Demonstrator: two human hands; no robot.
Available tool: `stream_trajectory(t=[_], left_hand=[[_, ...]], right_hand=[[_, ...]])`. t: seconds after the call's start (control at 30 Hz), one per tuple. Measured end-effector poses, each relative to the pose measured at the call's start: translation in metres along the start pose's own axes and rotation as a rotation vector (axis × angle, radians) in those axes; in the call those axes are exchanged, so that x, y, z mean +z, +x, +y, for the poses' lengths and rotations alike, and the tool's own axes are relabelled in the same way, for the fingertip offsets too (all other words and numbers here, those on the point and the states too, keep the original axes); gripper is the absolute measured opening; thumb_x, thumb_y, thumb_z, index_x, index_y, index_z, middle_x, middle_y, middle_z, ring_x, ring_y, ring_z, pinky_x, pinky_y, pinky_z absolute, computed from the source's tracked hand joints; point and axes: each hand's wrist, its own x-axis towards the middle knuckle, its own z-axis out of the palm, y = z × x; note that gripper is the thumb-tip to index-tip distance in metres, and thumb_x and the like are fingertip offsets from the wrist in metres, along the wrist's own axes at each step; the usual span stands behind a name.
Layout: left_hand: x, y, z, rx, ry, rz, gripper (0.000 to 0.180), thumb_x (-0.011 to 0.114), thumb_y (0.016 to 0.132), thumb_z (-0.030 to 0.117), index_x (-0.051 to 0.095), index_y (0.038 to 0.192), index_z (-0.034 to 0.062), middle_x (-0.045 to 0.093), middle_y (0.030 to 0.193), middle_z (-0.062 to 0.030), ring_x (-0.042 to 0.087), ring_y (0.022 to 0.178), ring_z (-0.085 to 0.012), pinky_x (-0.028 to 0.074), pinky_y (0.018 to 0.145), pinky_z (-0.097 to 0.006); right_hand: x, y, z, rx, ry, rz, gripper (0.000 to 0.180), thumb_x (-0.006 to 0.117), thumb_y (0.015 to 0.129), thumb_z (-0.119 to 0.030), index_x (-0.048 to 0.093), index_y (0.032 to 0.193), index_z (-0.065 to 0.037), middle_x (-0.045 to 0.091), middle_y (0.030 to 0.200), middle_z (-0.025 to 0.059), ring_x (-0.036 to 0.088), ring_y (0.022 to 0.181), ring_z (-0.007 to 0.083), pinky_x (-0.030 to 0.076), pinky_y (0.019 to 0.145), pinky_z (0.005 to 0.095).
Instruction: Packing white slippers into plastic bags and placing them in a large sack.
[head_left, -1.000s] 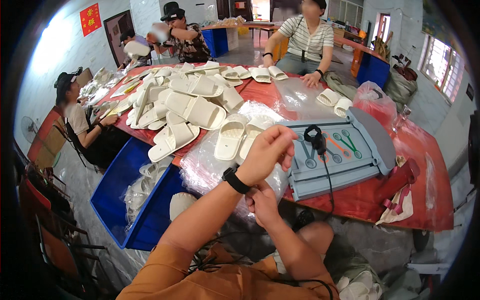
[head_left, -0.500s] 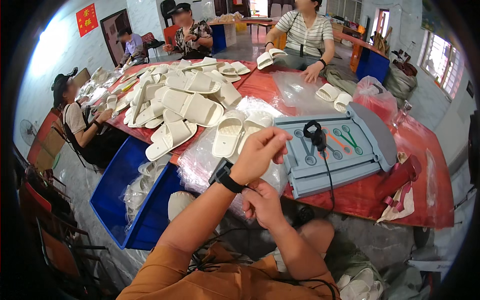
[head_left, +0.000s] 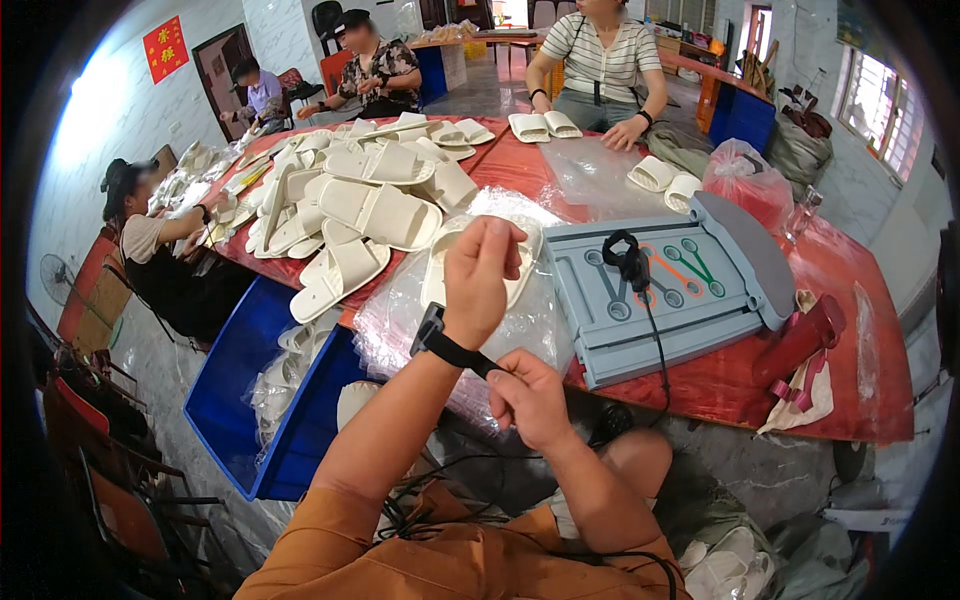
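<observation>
My left hand is raised over the table edge, its fingers curled into a loose fist with nothing visible in them. Round that wrist runs a black strap with a small dark device on it. Just below, my right hand pinches the strap's free end, which stretches away from the wrist. Partly hidden behind my left hand lies a pair of white slippers on clear plastic bags. A large heap of white slippers spreads to the left.
A grey plastic case with a black coiled cable lies on the red table. A blue bin of bagged slippers stands at the left. Several people sit round the table; one across touches clear film.
My left hand has shifted left and turned more upright. The strap end now stretches farther from the wrist in my right hand. The person across has set a slipper pair down on the table.
</observation>
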Motion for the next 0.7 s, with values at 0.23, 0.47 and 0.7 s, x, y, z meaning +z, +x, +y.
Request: stream_trajectory(t=[0.23,0.47,0.7], left_hand=[[0.013,-0.012,0.004,0.448,0.639,-0.399,0.011,0.061,0.094,0.012,0.067,0.095,0.0026,0.067,0.084,-0.0109,0.064,0.071,-0.0216,0.050,0.064,-0.032],[0.008,-0.022,0.020,-0.480,-0.126,-0.757,0.019,0.057,0.100,0.016,0.065,0.101,-0.0009,0.064,0.084,-0.0025,0.062,0.079,-0.0102,0.050,0.070,-0.025],[-0.025,-0.026,0.017,0.283,0.722,-0.583,0.008,0.066,0.089,0.012,0.068,0.090,0.0042,0.065,0.085,-0.0108,0.065,0.078,-0.0271,0.050,0.068,-0.033]], right_hand=[[0.005,-0.005,0.005,-0.041,-0.081,-0.114,0.020,0.055,0.097,-0.009,0.054,0.115,0.000,0.067,0.087,0.0087,0.056,0.058,0.0091,0.044,0.053,0.0213],[-0.022,-0.017,-0.031,-0.046,-0.364,-0.316,0.019,0.060,0.094,-0.008,0.061,0.111,0.001,0.069,0.094,0.0079,0.061,0.071,0.0098,0.050,0.064,0.0242],[-0.114,0.031,-0.117,-0.560,-1.263,0.661,0.024,0.071,0.084,-0.014,0.066,0.105,-0.004,0.066,0.094,0.0087,0.062,0.083,0.0211,0.051,0.070,0.0310]])
